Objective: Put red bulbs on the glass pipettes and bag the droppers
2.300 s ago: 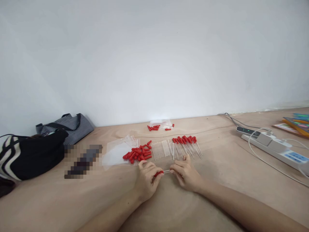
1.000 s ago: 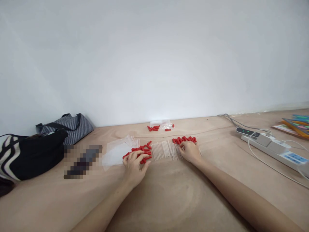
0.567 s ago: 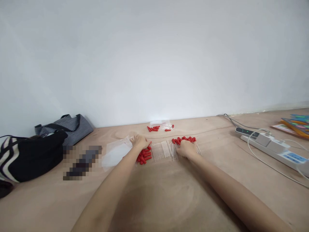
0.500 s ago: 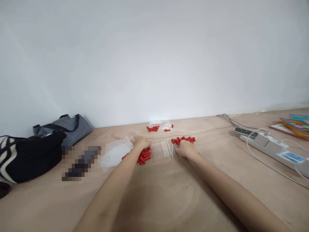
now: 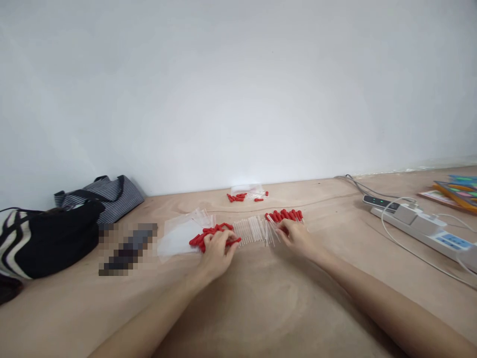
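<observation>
My left hand (image 5: 217, 252) is closed, its thumb and fingers around a small red bulb-ended piece (image 5: 234, 241) that points right. Behind its fingers lies a heap of similar red pieces (image 5: 201, 237). Thin whitish sticks (image 5: 248, 231) lie side by side between my hands. My right hand (image 5: 298, 237) rests by the right end of these sticks, fingertips pinched on a thin white stick (image 5: 274, 223). Just beyond that hand, a row of red pieces (image 5: 285, 215) lies close together, with whitish sticks below them.
Clear plastic bags (image 5: 177, 233) lie left of the heap. More red pieces (image 5: 236, 197) and a clear bag (image 5: 248, 190) lie near the wall. A white power strip (image 5: 421, 231) with cables is at right. Black (image 5: 59, 243) and striped bags (image 5: 119, 199) stand at left.
My left hand has drawn back toward me from the far side of the red heap and now holds a red piece. My right hand has shifted slightly right, its fingertips now showing.
</observation>
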### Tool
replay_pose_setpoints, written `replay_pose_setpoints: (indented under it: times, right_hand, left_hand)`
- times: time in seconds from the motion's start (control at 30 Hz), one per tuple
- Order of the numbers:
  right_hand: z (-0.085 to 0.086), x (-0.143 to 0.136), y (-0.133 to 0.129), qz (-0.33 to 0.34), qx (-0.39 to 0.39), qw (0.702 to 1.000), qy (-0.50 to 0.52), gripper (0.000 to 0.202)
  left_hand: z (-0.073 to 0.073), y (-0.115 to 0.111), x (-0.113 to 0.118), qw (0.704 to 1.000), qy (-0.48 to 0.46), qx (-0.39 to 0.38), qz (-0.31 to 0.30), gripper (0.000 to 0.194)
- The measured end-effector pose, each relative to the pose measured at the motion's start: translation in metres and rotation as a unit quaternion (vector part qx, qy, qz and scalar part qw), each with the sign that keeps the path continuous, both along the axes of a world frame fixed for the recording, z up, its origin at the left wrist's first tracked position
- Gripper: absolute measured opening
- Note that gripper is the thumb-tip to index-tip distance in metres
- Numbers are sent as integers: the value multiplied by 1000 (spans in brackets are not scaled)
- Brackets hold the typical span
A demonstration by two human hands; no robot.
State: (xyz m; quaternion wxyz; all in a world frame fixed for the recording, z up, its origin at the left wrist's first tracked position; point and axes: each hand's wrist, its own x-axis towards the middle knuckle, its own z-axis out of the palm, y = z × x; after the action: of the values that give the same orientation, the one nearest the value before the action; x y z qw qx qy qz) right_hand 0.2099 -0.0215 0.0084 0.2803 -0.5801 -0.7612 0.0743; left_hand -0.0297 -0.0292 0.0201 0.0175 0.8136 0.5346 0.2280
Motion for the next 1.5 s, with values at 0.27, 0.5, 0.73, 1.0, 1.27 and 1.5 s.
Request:
replay_pose_setpoints:
  times: [0.27,0.5,0.73,1.0,1.27,1.5]
  right_hand:
    - [-19,-14,-38,167,102,980,23,21]
    - [-19,-26,-43,192,94,977,21,19]
    - [-22,-31,-44,209,102,972,28,19]
    - [-22,-31,-44,225,125,966,25,18]
    - [-18,-25,-34,255,241,933,-84,25]
    - [-20,-30,-36,227,241,939,-91,18]
  left_hand:
    - [-29,-30,9,996,-48,15,-72,15]
    - [-26,-30,9,995,-61,5,-76,14]
    - [-24,-32,10,995,-76,5,-72,13]
    - [-20,-36,10,993,-64,18,-97,14]
    - [-20,-38,11,991,-20,21,-134,12]
    - [-20,-40,13,989,-12,43,-139,13]
